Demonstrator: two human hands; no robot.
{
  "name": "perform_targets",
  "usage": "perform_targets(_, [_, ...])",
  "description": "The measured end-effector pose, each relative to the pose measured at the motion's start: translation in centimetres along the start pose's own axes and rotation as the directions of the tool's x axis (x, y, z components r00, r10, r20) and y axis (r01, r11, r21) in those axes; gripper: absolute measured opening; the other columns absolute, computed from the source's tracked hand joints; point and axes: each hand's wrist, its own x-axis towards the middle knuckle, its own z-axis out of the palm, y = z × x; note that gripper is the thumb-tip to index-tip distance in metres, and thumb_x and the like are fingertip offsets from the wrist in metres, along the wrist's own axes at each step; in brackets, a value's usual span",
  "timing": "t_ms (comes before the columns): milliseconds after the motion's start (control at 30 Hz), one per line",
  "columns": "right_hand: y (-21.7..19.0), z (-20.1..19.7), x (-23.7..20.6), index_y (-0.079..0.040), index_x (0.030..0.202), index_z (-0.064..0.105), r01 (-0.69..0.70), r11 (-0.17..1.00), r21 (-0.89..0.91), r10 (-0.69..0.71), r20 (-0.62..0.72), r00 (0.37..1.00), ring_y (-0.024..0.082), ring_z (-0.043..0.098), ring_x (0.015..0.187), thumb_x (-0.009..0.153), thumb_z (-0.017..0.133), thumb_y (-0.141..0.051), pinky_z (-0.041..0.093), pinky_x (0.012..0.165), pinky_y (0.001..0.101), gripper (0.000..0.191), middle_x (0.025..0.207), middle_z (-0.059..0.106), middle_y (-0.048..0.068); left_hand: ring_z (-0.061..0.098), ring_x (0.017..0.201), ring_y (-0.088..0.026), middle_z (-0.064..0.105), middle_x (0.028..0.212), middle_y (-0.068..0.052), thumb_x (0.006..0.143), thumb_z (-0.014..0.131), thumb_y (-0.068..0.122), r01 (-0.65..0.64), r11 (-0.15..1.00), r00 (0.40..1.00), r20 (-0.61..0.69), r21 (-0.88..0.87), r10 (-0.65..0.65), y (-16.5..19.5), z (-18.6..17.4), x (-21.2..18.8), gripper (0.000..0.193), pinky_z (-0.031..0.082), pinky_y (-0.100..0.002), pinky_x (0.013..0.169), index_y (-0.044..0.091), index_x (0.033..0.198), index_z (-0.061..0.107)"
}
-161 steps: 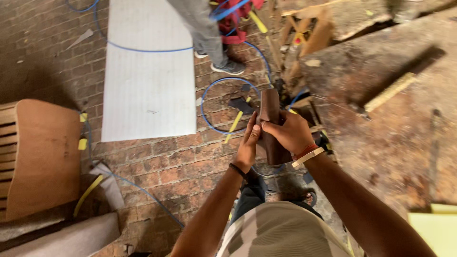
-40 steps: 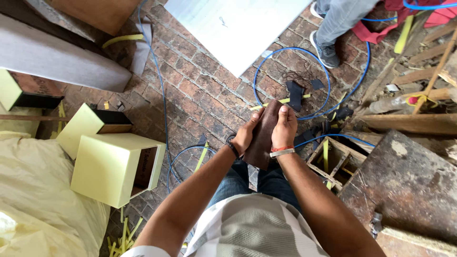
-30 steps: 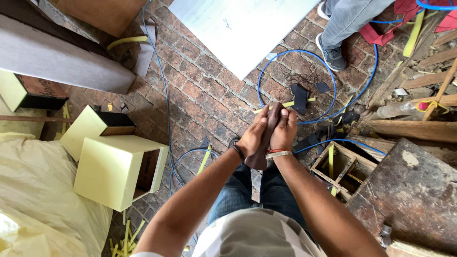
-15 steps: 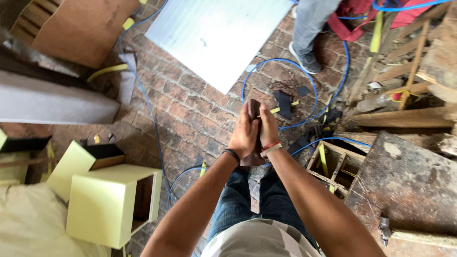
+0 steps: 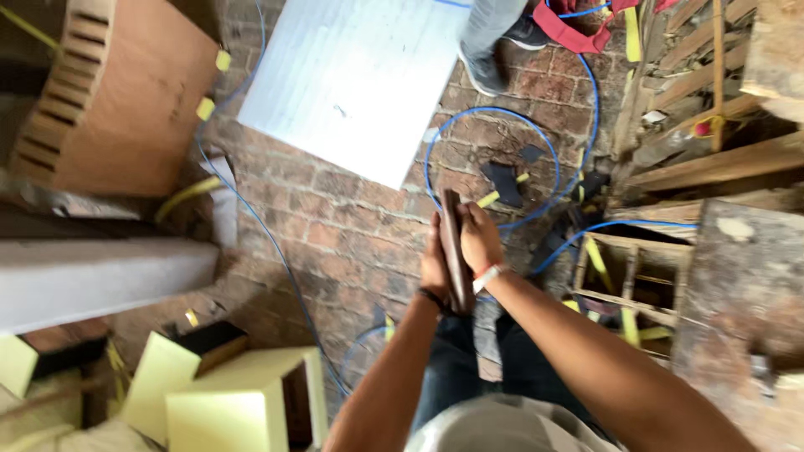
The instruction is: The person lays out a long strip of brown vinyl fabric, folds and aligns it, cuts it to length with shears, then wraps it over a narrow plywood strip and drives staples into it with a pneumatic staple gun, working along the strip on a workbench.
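Held a dark brown wooden piece (image 5: pixel 453 248) edge-on between both palms, out in front of the body and above the brick floor (image 5: pixel 335 226); pressed the left hand (image 5: pixel 435 266) flat against its left face, fingers (image 5: pixel 434 231) stretched along the wood rather than curled; wrapped the right hand (image 5: pixel 480 238) around the right face, fingers clenched on the piece near its upper end; wore a dark band at the left wrist and a pale one with a red stripe at the right.

Lay just beyond the hands: a loop of blue cable (image 5: pixel 502 167) on the bricks, with a small dark flat scrap (image 5: pixel 503 182) and a yellow strip (image 5: pixel 488 199) inside it; further off, a large white sheet (image 5: pixel 360 84) spread flat, with another person's shoe (image 5: pixel 484 74) and trouser leg at its right edge; to the right, rough wooden planks (image 5: pixel 712 163) and a small open wooden frame (image 5: pixel 624 280); to the left, a brown slotted wooden panel (image 5: pixel 117 92) and a grey slab (image 5: pixel 92 280); at lower left, pale yellow foam blocks (image 5: pixel 239 410), near the person's knees.
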Motion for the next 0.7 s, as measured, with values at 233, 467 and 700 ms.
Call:
perform_targets(233, [1.0,1.8,-1.0,-0.004,0.098,0.064,-0.19,0.957,0.221,0.175,0.083,0.981,0.024,0.063,0.076,0.106,0.05,-0.031,0.051,0.068,0.0409,0.032,0.082,0.068,0.011,0.031,0.154,-0.035,0.028,0.169,-0.021,0.11,0.044,0.038,-0.444,0.572,0.888,0.253,0.69,0.384,4.0,0.9,-2.8,0.069,0.032,-0.04,0.12,0.007,0.166,0.017])
perform_targets(467, [0.2,-4.4,6.7,-0.005,0.092,0.063,-0.466,0.814,0.347,0.299,0.437,0.848,0.023,0.055,0.065,0.101,0.066,-0.02,0.044,0.057,0.0369,0.018,0.073,0.058,0.009,0.07,0.103,-0.044,0.071,0.115,-0.024,0.091,0.061,0.037,0.04,0.425,0.978,-0.124,0.904,0.171,8.8,3.9,-1.7,0.064,0.054,-0.051,0.086,0.006,0.144,0.044])
perform_targets(700, [1.9,-39.2,34.8,-0.007,0.099,0.064,0.357,0.84,-0.409,-0.541,-0.571,0.618,0.023,0.063,0.094,0.093,0.058,0.005,0.052,0.087,0.0362,0.015,0.098,0.064,0.008,0.061,0.124,-0.042,0.06,0.134,-0.029,0.091,0.061,0.027,0.026,0.374,0.94,-0.149,0.927,0.306,7.3,2.6,-1.1,0.08,0.048,-0.045,0.1,0.005,0.158,0.023])
